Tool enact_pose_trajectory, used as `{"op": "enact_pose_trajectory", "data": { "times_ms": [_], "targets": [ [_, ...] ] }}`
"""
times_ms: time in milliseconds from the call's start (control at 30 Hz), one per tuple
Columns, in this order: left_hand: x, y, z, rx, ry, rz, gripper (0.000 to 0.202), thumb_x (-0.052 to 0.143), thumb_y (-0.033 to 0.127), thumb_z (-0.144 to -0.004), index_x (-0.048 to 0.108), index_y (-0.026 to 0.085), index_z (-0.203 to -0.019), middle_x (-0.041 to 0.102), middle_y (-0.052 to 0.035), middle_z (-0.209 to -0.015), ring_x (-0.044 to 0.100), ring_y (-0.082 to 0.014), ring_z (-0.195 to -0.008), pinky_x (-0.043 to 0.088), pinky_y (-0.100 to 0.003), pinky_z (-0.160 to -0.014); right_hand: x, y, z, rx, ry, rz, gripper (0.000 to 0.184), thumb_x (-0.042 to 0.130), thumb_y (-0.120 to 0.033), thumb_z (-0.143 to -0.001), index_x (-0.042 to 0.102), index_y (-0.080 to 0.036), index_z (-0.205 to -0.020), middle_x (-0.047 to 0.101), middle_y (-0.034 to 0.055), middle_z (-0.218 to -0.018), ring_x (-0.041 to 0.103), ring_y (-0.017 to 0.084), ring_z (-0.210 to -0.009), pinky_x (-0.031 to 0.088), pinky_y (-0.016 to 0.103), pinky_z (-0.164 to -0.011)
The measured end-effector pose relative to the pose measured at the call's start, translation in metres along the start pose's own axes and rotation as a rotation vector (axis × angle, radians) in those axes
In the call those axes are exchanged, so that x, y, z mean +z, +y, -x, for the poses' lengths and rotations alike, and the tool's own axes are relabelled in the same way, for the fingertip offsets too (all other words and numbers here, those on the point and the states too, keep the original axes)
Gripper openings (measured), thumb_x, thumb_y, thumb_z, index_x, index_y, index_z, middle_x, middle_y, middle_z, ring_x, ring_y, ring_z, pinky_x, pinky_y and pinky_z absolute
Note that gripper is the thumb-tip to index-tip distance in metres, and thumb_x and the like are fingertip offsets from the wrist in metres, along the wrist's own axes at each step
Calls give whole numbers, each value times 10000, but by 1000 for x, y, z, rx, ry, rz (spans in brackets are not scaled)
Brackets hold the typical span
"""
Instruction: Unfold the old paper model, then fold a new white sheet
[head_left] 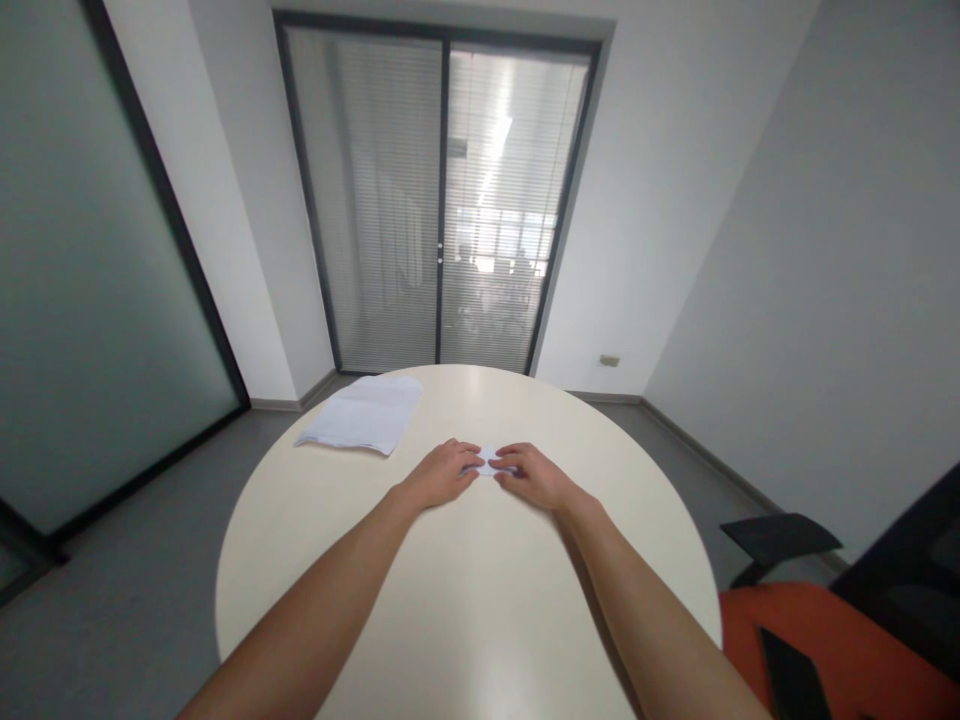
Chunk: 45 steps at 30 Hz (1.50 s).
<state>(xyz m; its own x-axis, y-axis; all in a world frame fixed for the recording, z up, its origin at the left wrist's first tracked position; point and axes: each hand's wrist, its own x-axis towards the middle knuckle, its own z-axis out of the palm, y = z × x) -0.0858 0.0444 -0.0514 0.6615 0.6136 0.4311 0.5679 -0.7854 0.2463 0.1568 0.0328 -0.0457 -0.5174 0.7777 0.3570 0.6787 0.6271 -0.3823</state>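
Note:
A small piece of white paper (487, 462), apparently folded, lies at the middle of the round table. My left hand (448, 472) grips its left end, thumb on the near side and fingers on the far side. From the opposite side my right hand (529, 474) has its fingers and thumb closed around the right end. Only a short strip of the paper shows between the fingertips; both ends are hidden under my hands. Whether it is lifted off the tabletop I cannot tell.
Several white sheets (365, 412) lie at the far left of the round cream table (480, 610). An orange office chair (817, 640) with black armrests stands close at the right. Beyond the table is a glass door (367, 200) with blinds, with walls on either side.

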Motion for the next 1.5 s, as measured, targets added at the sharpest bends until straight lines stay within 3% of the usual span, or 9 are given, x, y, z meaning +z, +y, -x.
{"op": "enact_pose_trajectory", "data": {
  "times_ms": [167, 367, 567, 767, 933, 1100, 1267, 1400, 1500],
  "targets": [
    [-3, 3, 0, 25, -21, 15, 342, 561, 276, -954, 638, 266, -1286, 644, -51, -1311, 539, -224, -1206, 413, -388, -1064, 3, 3, -1, -57, -35, 19, 315, 561, -335, -940, 717, -283, -1209, 669, 97, -1280, 580, 275, -1210, 401, 481, -1081],
    [0, 2, -1, -7, -41, 3, 341, 529, 326, -973, 648, 224, -1275, 660, -61, -1296, 561, -232, -1185, 424, -382, -1055, 10, 15, -3, -66, -49, -46, 344, 485, -266, -977, 671, -261, -1267, 657, 77, -1317, 566, 220, -1261, 353, 464, -1139],
    [1, 0, -1, -29, -71, -24, 336, 517, 323, -970, 674, 217, -1248, 654, -78, -1303, 561, -256, -1190, 425, -418, -1055, -1, 21, -2, -7, -43, -62, 245, 578, -269, -924, 759, -246, -1087, 726, 92, -1183, 648, 227, -1138, 320, 500, -1151],
    [5, -3, 0, -39, -75, -18, 334, 501, 326, -975, 684, 226, -1236, 581, -88, -1402, 529, -264, -1250, 404, -434, -1084, -7, 29, 4, 98, 7, -70, 176, 662, -271, -859, 801, -260, -966, 733, 92, -1136, 624, 260, -1144, 351, 494, -1126],
    [4, -2, 0, -31, -82, -18, 343, 490, 326, -985, 672, 219, -1255, 616, -82, -1362, 537, -252, -1246, 408, -421, -1083, -5, 13, 0, 12, 43, -37, 185, 650, -246, -850, 803, -269, -952, 733, 73, -1105, 619, 254, -1099, 450, 427, -1018],
    [-1, 2, -1, -13, -79, 1, 317, 490, 316, -986, 686, 242, -1224, 642, -62, -1330, 537, -242, -1254, 407, -415, -1083, -5, -12, -6, -89, -31, 37, 237, 608, -242, -878, 793, -275, -1022, 735, 62, -1025, 633, 225, -978, 463, 355, -933],
    [2, 0, -1, -23, -81, -4, 336, 485, 343, -988, 676, 238, -1244, 635, -68, -1340, 534, -244, -1258, 405, -416, -1085, -7, -6, -5, -25, -74, -13, 233, 616, -231, -853, 803, -250, -991, 731, 66, -989, 655, 196, -877, 489, 294, -829],
    [5, -2, -1, -26, -79, -17, 336, 494, 329, -983, 674, 223, -1247, 639, -75, -1335, 544, -240, -1243, 413, -402, -1079, -12, 7, 0, 66, -97, -40, 179, 662, -255, -796, 819, -234, -879, 736, 55, -928, 647, 162, -711, 486, 253, -670],
    [7, -3, 0, -32, -88, -30, 337, 493, 315, -983, 672, 216, -1251, 625, -78, -1352, 537, -245, -1253, 411, -407, -1084, -17, 10, 3, 109, -96, -33, 172, 656, -279, -792, 818, -223, -809, 745, 51, -894, 643, 162, -685, 474, 249, -632]
  ]
}}
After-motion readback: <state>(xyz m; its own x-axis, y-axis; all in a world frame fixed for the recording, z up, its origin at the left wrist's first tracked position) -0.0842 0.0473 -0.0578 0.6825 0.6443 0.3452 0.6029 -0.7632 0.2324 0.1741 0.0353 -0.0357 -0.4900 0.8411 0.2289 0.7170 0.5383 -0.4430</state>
